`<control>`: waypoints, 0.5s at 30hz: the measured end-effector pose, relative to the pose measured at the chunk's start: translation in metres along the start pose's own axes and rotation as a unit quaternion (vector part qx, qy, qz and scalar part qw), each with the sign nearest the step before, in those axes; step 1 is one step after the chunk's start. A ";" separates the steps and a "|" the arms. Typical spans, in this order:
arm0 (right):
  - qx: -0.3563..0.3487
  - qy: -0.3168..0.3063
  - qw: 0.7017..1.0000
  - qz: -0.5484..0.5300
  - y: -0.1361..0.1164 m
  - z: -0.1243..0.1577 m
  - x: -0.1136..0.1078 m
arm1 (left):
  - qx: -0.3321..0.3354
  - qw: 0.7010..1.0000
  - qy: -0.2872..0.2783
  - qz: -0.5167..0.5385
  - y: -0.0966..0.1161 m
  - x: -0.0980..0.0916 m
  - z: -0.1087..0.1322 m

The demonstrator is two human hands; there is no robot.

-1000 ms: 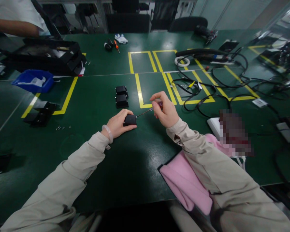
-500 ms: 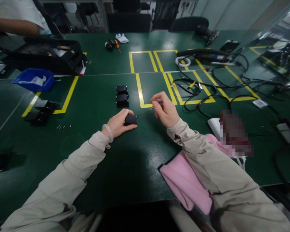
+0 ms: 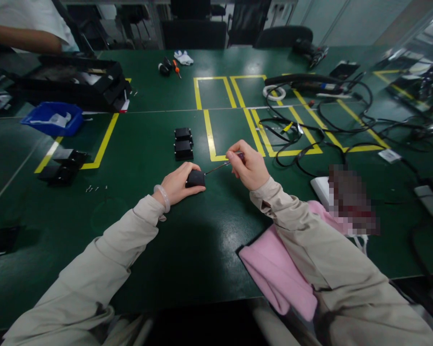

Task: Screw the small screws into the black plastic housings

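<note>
A small black box point(image 3: 196, 179) rests on the green table, and my left hand point(image 3: 178, 185) is closed around it from the left. My right hand point(image 3: 250, 166) grips a screwdriver point(image 3: 216, 167) by its dark handle. The thin shaft slants down to the left, and its tip meets the right side of the box near the upper corner. Just beyond, two similar black boxes point(image 3: 184, 149) stand one behind the other. Several loose screws point(image 3: 92, 188) lie to the left of my left hand.
More black parts point(image 3: 59, 168) and a blue bin point(image 3: 54, 120) are at the left, before a large black case point(image 3: 79, 84). Black cables point(image 3: 306, 129) sprawl at the right. Pink cloth point(image 3: 274, 269) lies under my right forearm. Another person's arm point(image 3: 25, 37) shows at far left.
Both hands, the box and the screwdriver hold nearly the same pose. The whole view has shifted very slightly.
</note>
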State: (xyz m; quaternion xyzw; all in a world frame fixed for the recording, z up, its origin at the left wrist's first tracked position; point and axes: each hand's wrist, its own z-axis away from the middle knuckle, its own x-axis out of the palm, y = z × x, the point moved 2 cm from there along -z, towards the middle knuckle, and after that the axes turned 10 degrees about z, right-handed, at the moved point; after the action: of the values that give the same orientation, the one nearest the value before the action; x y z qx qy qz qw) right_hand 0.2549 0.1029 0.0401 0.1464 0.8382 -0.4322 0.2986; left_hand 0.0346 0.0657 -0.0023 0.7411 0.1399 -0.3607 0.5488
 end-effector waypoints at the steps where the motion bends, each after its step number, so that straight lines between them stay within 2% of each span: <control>1: -0.002 0.001 1.000 -0.002 0.000 0.000 0.000 | 0.000 1.000 -0.001 0.000 0.000 0.000 0.000; 15: -0.007 -0.002 1.000 -0.025 0.001 0.001 0.002 | -0.006 1.000 0.000 -0.002 0.000 0.000 0.000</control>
State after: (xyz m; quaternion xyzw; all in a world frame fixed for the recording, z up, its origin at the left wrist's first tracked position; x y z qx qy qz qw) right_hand 0.2543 0.1025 0.0381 0.1221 0.8441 -0.4337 0.2906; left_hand 0.0347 0.0656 -0.0018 0.7372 0.1437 -0.3611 0.5527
